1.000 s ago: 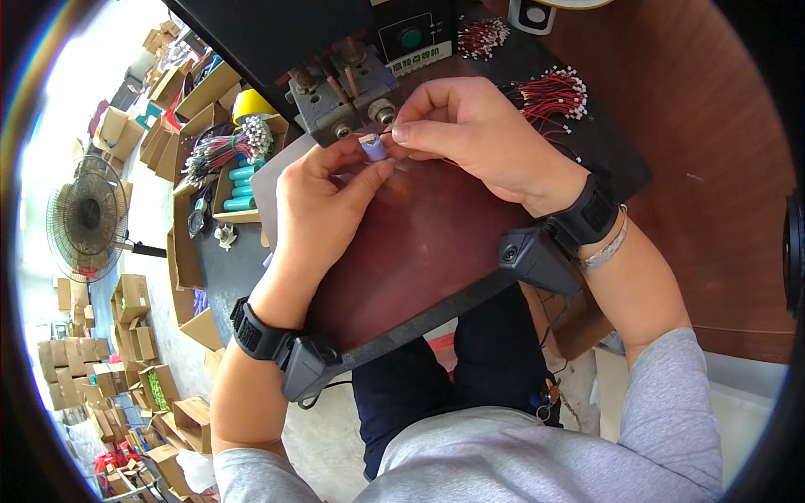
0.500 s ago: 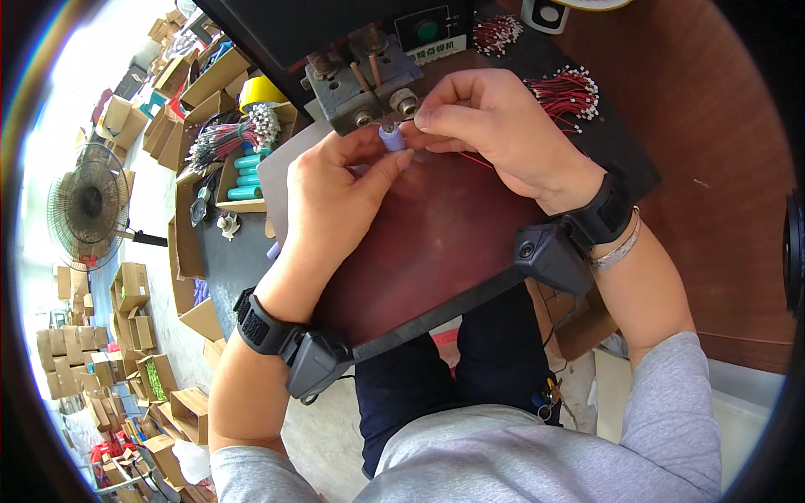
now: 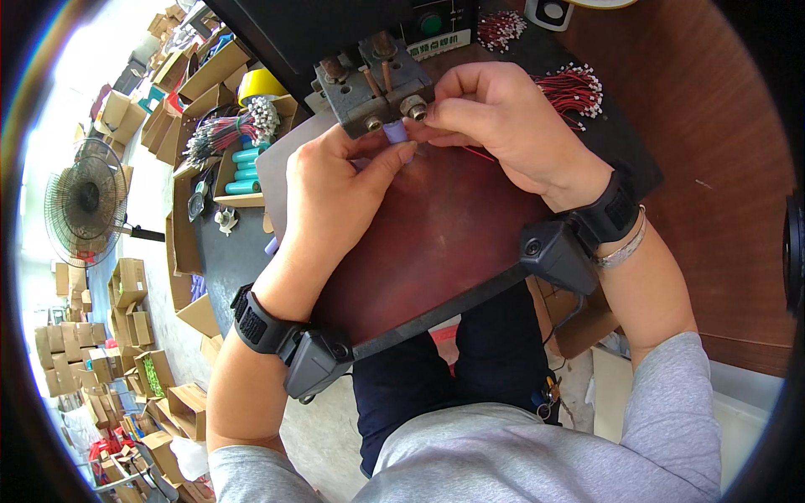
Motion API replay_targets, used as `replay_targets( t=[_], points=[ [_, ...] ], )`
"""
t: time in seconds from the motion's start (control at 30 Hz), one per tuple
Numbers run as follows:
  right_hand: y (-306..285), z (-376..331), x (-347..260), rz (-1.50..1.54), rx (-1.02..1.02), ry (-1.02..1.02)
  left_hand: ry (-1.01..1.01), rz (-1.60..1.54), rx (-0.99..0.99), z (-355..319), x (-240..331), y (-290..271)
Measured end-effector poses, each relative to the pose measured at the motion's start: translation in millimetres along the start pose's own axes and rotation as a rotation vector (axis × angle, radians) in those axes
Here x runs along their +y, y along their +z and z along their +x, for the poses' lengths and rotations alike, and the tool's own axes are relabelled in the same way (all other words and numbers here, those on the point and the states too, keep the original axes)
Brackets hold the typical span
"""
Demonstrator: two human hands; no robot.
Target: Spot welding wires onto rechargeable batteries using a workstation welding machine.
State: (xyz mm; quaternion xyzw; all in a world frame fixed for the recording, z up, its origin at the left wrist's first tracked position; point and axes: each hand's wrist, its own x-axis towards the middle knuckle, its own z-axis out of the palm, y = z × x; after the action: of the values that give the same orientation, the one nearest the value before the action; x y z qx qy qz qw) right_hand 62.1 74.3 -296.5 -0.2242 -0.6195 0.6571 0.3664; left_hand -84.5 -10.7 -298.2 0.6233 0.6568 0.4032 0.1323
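- Lilac-coloured small cylinder (image 3: 395, 132) sits pinched between the fingertips of both hands, pressed up against the metal block (image 3: 375, 86) of the machine just above them.
- Left hand (image 3: 331, 197) is curled, thumb and forefinger closed on the cylinder from below.
- Right hand (image 3: 503, 126) is bent over from the right, fingertips closed on the cylinder's other side; a thin red wire (image 3: 480, 154) runs under its palm.
- Dark red board (image 3: 428, 251) lies beneath both hands.
- Bundle of red wires (image 3: 574, 88) rests just beyond the right hand.
- Teal tubes (image 3: 239, 172) lie in a cardboard box (image 3: 220, 180), left of the left hand.
- Yellow tape roll (image 3: 262, 84) sits further up.
- Fan (image 3: 84, 201) stands far left.
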Motion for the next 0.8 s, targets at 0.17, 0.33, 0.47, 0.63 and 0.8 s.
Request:
replay_targets(
  t=[0.17,0.33,0.47,0.63,0.8],
  points=[
    [-1.0,-1.2,-1.2,-0.011,0.005,-0.009,-0.008,-0.022,-0.001,-0.4,-0.1,0.2],
    [-3.3,-1.4,-4.2,-0.089,-0.097,0.030,-0.023,-0.055,-0.003,-0.9,-0.1,-0.6],
    [-4.4,-1.2,-3.5,-0.121,-0.103,0.028,-0.030,0.023,-0.026,0.1,3.7,-1.3],
    [1.3,-0.8,0.1,-0.004,0.003,-0.013,-0.033,0.003,-0.024,-1.2,4.6,-2.6],
    [-2.0,1.0,3.4,-0.033,-0.009,-0.029,-0.049,0.000,-0.021,-1.4,4.5,-1.7]
  ],
)
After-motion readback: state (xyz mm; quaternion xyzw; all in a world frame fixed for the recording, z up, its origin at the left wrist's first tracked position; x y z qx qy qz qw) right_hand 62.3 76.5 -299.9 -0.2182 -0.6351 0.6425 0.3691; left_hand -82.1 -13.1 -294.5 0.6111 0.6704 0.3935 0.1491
